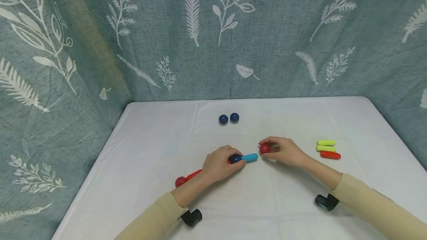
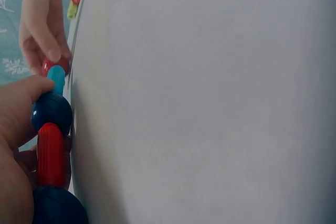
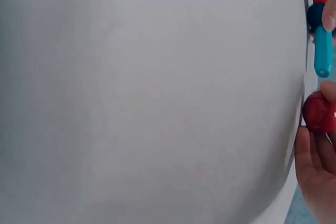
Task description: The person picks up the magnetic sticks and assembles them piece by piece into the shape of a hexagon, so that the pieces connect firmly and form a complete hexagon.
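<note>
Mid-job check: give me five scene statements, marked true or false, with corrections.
1. The left hand holds a chain with a light-blue stick at one end. True.
2. The right hand holds a red ball. True.
3. The red ball is on the light-blue stick. False: a gap separates them.
4. Two dark blue balls lie beyond the hands. True.
5. All three loose sticks at right are yellow. False: two yellow sticks, one red stick.

I saw the left arm [image 1: 156, 214] slant in from the near left and the right arm [image 1: 373, 203] from the near right; the left hand [image 1: 219, 163] gripped, back upward, while the right hand [image 1: 285, 152] pinched, thumb nearest.
</note>
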Tool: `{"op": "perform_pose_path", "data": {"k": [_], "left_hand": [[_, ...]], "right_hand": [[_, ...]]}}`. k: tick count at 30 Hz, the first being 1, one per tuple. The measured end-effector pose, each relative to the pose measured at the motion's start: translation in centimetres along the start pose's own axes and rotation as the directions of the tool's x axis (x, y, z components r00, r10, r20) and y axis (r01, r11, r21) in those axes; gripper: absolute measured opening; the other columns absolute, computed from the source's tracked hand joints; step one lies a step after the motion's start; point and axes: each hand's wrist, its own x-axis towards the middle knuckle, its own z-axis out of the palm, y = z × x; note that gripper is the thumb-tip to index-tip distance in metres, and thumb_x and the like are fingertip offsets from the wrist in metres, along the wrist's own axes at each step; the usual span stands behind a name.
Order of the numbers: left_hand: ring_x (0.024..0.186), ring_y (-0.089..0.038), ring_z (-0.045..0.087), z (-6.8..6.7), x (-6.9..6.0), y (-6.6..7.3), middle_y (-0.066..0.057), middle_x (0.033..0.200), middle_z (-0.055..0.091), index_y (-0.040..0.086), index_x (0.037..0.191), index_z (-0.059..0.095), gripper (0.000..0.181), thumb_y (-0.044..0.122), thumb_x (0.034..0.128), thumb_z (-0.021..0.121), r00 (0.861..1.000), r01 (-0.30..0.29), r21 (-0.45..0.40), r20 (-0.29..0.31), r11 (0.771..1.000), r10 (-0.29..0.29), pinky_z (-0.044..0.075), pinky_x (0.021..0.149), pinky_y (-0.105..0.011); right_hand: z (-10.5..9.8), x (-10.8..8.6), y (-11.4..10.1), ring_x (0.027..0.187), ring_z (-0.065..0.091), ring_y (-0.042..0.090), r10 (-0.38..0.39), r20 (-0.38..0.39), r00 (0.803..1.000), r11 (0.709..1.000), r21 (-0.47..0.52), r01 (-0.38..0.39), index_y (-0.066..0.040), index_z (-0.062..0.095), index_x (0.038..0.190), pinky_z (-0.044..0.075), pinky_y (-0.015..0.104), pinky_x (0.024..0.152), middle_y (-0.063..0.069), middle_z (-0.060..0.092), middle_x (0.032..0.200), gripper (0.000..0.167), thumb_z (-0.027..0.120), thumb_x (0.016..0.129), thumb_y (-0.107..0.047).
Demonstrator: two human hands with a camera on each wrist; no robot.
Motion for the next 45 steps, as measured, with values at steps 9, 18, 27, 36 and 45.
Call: {"op": "perform_pose_path", "data": {"k": [9,18,27,36,45], "left_hand": [[0.078,-0.007,0.056,-0.3,-0.1,-0.1,0.007,0.094,0.065,0.021,0.102,0.074,0.024,0.039,0.0875,0.071,1.0,0.007,0.009,0.001,1.0,-0.007,0.044,0.061,-0.021],[0.077,-0.007,0.055,-0.2,-0.2,0.0,0.006,0.091,0.064,0.019,0.101,0.073,0.022,0.037,0.0876,0.071,1.0,-0.021,0.013,-0.003,1.0,0.022,0.044,0.061,-0.02],[0.085,-0.013,0.057,0.1,1.1,2.2,0.001,0.096,0.066,0.014,0.106,0.072,0.029,0.038,0.0893,0.068,0.996,-0.09,0.098,0.024,0.991,0.088,0.047,0.067,-0.023],[0.081,-0.008,0.057,2.0,3.2,3.8,0.004,0.096,0.066,0.014,0.115,0.069,0.04,0.045,0.0898,0.067,0.997,-0.016,0.03,0.074,0.999,0.014,0.047,0.067,-0.021],[0.091,-0.01,0.059,2.3,3.1,3.4,0.003,0.108,0.067,0.018,0.122,0.065,0.043,0.048,0.091,0.064,0.996,-0.009,0.015,0.092,1.0,0.008,0.049,0.076,-0.026]], "right_hand": [[0.6,-1.1,-0.1,0.106,0.064,0.029,-0.039,0.058,0.998,0.995,0.09,0.033,-0.006,0.062,0.125,0.054,0.035,0.085,0.013,0.063,0.122,0.039,0.072,0.088,-0.013],[1.0,-1.1,-0.3,0.107,0.064,0.03,-0.063,0.062,0.996,0.991,0.121,0.056,-0.006,0.062,0.126,0.053,0.034,0.085,0.014,0.063,0.123,0.039,0.072,0.088,-0.012],[0.8,-1.3,-0.1,0.102,0.062,0.026,-0.097,0.037,0.995,0.993,0.072,0.094,-0.002,0.06,0.125,0.053,0.035,0.085,0.011,0.064,0.115,0.041,0.073,0.087,-0.01],[0.1,-1.8,0.6,0.088,0.059,0.017,-0.041,0.03,0.999,0.997,0.062,0.039,-0.006,0.064,0.12,0.052,0.026,0.077,0.0,0.063,0.096,0.036,0.074,0.087,-0.013],[-3.5,-4.1,1.8,0.096,0.06,0.025,-0.051,-0.177,0.983,0.98,-0.197,0.016,-0.005,0.068,0.113,0.052,0.041,0.082,0.008,0.068,0.107,0.025,0.07,0.089,-0.007]]}}
